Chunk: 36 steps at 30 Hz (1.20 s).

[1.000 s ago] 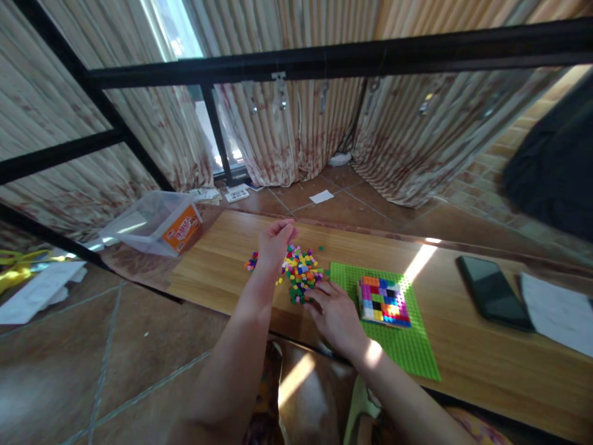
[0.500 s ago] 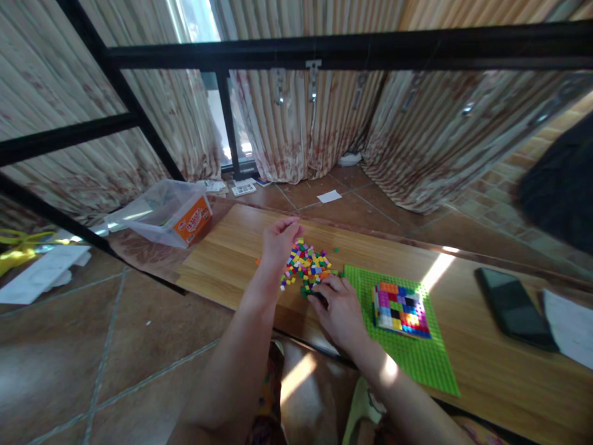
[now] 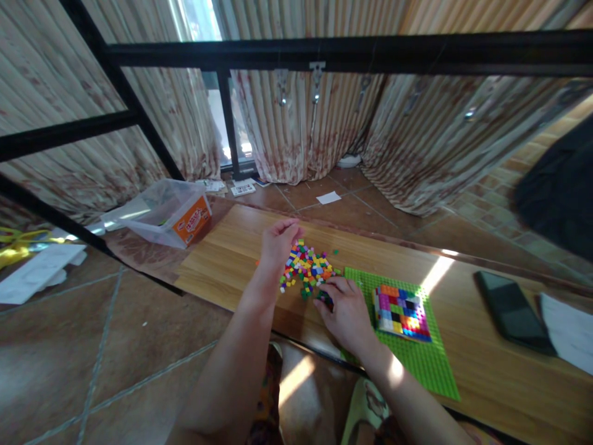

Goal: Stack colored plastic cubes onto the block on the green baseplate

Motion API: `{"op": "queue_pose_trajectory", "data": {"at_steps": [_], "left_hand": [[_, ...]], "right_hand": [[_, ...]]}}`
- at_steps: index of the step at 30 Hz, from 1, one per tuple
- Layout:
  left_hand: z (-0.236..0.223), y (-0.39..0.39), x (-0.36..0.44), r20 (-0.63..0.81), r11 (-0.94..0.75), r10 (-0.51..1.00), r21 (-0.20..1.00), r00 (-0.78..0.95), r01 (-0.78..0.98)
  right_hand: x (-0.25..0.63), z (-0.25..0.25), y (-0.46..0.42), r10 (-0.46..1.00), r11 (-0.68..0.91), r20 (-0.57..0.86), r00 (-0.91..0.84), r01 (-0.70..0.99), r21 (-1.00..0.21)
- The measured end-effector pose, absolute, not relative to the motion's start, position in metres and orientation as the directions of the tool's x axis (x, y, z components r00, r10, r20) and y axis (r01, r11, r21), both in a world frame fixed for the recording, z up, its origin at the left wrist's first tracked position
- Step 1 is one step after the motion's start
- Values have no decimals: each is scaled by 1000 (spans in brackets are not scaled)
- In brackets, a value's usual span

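A pile of small coloured building bricks (image 3: 308,262) lies loose on the wooden tabletop (image 3: 217,253). Over the pile's left edge my left hand (image 3: 277,244) is raised, thumb and fingertips pinched together; whatever is between them is too small to make out. At the near right edge of the pile, my right hand (image 3: 345,309) curls its fingers and thumb round a few dark bricks, partly hidden by the fingers. Just right of it is a green studded baseplate (image 3: 417,371), bearing a square, multicoloured brick build (image 3: 401,312).
A dark phone (image 3: 512,312) and a white paper sheet (image 3: 572,330) lie at the right of the table. A clear plastic bin (image 3: 160,213) with an orange label stands beyond its left end. A black metal bar (image 3: 296,55) crosses in front of the curtains.
My right hand has shifted slightly right and down, away from the pile's middle. My left hand stays pinched in nearly the same place.
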<state>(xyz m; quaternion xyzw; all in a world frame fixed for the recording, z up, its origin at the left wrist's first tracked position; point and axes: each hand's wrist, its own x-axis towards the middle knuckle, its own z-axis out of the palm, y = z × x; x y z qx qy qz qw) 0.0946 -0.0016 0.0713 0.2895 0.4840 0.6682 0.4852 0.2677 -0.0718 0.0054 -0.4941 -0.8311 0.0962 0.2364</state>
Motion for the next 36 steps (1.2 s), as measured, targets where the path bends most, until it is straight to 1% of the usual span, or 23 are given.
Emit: {"op": "queue_pose_trajectory", "data": {"at_steps": [4, 8, 11, 13, 15, 16, 18, 19, 22, 24, 27, 30, 36], "left_hand": [[72, -1, 91, -81, -66, 922, 931, -379, -359], [73, -1, 80, -43, -118, 902, 932, -429, -342], [70, 0, 67, -24, -120, 887, 952, -461, -281], [66, 1, 59, 11, -82, 877, 988, -480, -127], [60, 1, 55, 92, -21, 885, 987, -457, 158], [58, 2, 55, 131, 11, 899, 947, -418, 320], [53, 3, 59, 175, 44, 937, 801, -303, 597], [51, 4, 64, 179, 43, 953, 717, -243, 696], [46, 7, 79, 167, 5, 981, 493, -100, 870], [42, 8, 89, 151, 4, 986, 390, -68, 921], [37, 8, 97, 136, 41, 987, 316, -88, 948], [33, 9, 100, 128, 61, 986, 306, -104, 950], [32, 14, 100, 58, 117, 988, 349, -146, 930]], "right_hand": [[269, 5, -72, 873, 479, 300, -385, 793, -377], [268, 5, -72, 866, 492, 308, -394, 779, -388], [267, 4, -72, 864, 497, 318, -391, 763, -412], [268, 4, -71, 867, 492, 321, -380, 756, -432], [268, 3, -71, 873, 482, 321, -368, 753, -448], [268, 3, -70, 875, 478, 321, -362, 753, -453], [268, 2, -70, 878, 472, 322, -355, 752, -459], [267, 2, -70, 878, 472, 325, -352, 751, -461], [268, 2, -69, 871, 482, 342, -352, 745, -461], [269, 3, -69, 867, 489, 347, -356, 739, -464], [272, 6, -69, 873, 481, 338, -352, 738, -472], [275, 8, -70, 876, 476, 331, -350, 738, -479], [279, 6, -70, 877, 474, 332, -347, 735, -485]]}}
